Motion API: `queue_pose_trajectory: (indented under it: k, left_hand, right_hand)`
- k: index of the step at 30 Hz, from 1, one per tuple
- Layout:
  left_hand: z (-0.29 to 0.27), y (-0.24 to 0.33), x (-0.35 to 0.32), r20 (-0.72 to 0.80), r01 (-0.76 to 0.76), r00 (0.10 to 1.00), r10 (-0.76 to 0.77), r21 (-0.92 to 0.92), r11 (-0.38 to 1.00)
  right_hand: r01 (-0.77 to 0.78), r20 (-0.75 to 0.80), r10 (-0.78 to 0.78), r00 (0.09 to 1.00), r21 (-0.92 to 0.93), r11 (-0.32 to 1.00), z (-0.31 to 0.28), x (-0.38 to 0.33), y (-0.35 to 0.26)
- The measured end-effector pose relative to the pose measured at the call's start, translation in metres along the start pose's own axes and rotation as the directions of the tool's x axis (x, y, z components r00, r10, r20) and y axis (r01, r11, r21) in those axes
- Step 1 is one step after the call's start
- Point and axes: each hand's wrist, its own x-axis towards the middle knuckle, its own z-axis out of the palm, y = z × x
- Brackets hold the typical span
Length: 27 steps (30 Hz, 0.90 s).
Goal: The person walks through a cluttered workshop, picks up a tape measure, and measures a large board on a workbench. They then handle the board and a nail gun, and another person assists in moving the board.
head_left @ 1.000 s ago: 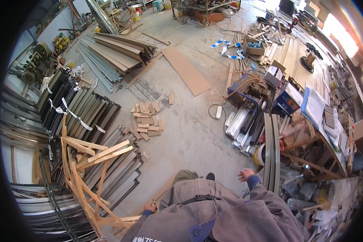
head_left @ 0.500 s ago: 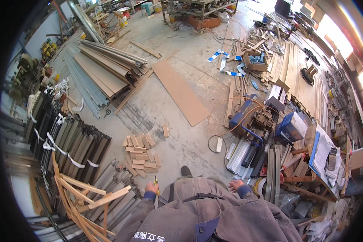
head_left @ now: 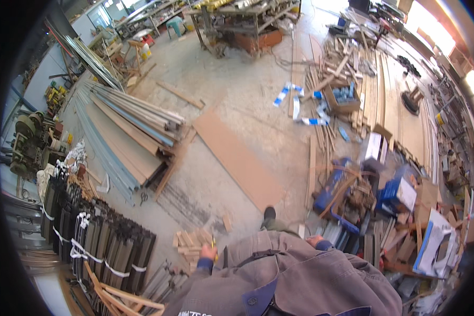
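My left hand (head_left: 209, 252) hangs low at my side, its fingers closed round a slim yellow-and-dark tool (head_left: 213, 243) whose exact kind is too small to make out. Just beyond it, short wooden blocks (head_left: 188, 239) lie in a loose pile on the floor. My right hand (head_left: 315, 240) is at my other side with its fingers curled in, and nothing shows in it. A long flat brown board (head_left: 237, 160) lies on the floor ahead, and my dark shoe (head_left: 269, 213) is at its near end.
Stacked long boards (head_left: 126, 131) lie ahead left. Bundled dark profiles (head_left: 100, 237) stand at the near left. On the right are a blue air compressor (head_left: 347, 189), a blue-and-white box (head_left: 396, 194) and scrap wood. A workbench (head_left: 247, 18) stands at the far end.
My view has shifted forward: the brown board and the compressor appear nearer, and the block pile is now partly behind my left hand. One shoe has stepped to the board's end.
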Motion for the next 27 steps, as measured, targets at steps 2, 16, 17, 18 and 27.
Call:
queue_pose_trajectory:
  k: [2, 16, 17, 18, 27]
  left_hand:
    - [0.021, -0.049, 0.030, -0.017, 0.054, 0.999, -0.052, 0.138, 0.989]
    - [-0.053, 0.149, 0.373, 0.161, 0.017, 0.986, -0.048, 0.189, 0.982]
    - [-0.079, 0.199, 0.405, 0.195, -0.002, 0.980, -0.028, 0.153, 0.988]
    - [-0.118, 0.265, 0.428, 0.228, -0.014, 0.973, -0.014, 0.121, 0.993]
    - [-0.226, 0.554, 0.707, -0.143, -0.314, 0.942, 0.303, -0.060, 0.948]
  right_hand:
    - [-0.055, 0.001, 0.056, 0.998, 0.109, 0.993, -0.075, 0.051, -0.003]
    - [-0.248, 0.087, 0.399, 0.913, 0.893, 0.375, -0.426, 0.367, -0.052]
    - [-0.288, 0.092, 0.432, 0.897, 0.863, 0.416, -0.427, 0.368, -0.044]
    - [-0.354, 0.130, 0.458, 0.880, 0.821, 0.448, -0.426, 0.372, -0.034]
    - [-0.436, 0.133, 0.596, 0.792, 0.807, 0.399, -0.485, 0.417, -0.027]
